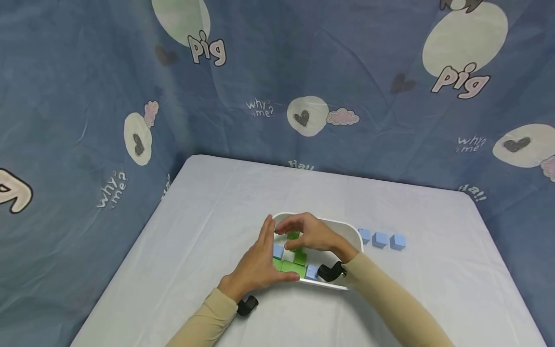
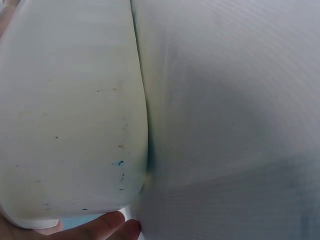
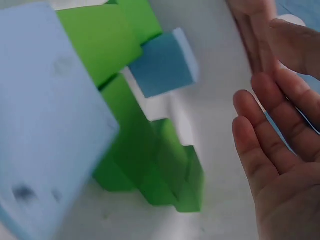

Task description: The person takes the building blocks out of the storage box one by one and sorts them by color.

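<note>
A white plastic tub stands on the table with green blocks and a few blue blocks inside. My left hand lies along its left end, fingers straight and thumb stretched by the front rim. The left wrist view shows the outer wall of the tub up close, with fingertips at its corner. Over the tub's left half is my right hand, fingers loosely bent, nothing between them. In the right wrist view the right palm faces the blocks, and a blue block looms near the camera.
Three blue blocks sit in a row on the table just right of the tub. White cloth covers the table. A blue printed curtain hangs behind it and at both sides.
</note>
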`<act>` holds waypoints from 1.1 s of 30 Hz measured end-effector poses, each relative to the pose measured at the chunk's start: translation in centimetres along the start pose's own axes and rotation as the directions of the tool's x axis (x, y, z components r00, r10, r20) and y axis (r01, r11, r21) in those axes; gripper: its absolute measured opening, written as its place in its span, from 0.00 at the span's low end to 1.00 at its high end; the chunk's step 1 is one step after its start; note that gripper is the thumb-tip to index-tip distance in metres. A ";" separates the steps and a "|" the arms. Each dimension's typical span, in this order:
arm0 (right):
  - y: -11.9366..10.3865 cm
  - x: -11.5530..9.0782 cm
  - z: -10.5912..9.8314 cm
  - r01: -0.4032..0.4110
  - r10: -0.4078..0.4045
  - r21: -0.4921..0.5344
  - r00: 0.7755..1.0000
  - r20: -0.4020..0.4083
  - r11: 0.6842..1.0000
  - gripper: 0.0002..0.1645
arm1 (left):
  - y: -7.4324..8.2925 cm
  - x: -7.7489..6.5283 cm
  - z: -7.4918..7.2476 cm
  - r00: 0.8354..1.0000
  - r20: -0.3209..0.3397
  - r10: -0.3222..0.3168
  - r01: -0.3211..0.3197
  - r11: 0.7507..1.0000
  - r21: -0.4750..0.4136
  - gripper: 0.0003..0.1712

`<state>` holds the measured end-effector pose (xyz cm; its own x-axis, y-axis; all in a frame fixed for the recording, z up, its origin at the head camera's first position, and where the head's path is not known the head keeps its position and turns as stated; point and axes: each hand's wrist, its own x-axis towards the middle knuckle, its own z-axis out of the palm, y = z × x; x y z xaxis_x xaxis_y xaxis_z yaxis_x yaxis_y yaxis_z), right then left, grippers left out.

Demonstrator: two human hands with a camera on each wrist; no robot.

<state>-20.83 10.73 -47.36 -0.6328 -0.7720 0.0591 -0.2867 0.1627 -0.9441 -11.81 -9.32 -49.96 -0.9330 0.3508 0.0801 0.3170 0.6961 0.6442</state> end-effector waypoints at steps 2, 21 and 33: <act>0.2 0.2 0.3 -0.008 0.009 -0.029 1.000 0.020 1.000 0.26 | 0.0 0.0 0.1 1.000 -0.009 0.007 -0.007 1.000 -0.010 0.85; 1.0 1.0 1.7 -0.010 0.055 -0.228 0.980 0.192 0.974 0.30 | -0.2 0.1 0.1 1.000 -0.017 0.025 -0.025 1.000 0.017 0.85; 1.5 0.8 1.9 -0.006 0.070 -0.329 0.981 0.181 0.944 0.26 | -0.2 0.0 0.3 1.000 -0.011 0.027 -0.026 0.999 0.032 0.85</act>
<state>-20.40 9.22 -49.33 -0.5104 -0.8573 -0.0667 -0.5032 0.3606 -0.7853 -11.86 -9.27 -50.26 -0.9260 0.3626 0.1053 0.3468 0.7064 0.6171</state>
